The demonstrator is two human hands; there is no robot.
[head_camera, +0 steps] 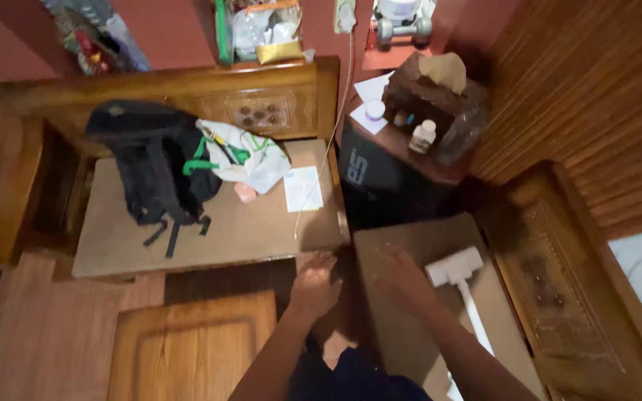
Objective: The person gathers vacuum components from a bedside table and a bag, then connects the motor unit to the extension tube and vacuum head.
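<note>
Head view: your right hand (403, 273), fingers spread and empty, is nearer the white vacuum head (455, 266) just right; its handle runs near; left hand (315, 284) also spread.

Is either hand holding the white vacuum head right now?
No. The white vacuum head lies on the bench seat beside the right hand, which is empty with fingers spread; the left hand is also empty.

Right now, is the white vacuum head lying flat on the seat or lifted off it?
Lying flat. The white vacuum head rests on the bare seat board, its tube running back toward the person; the right hand is beside it, not holding it.
</note>
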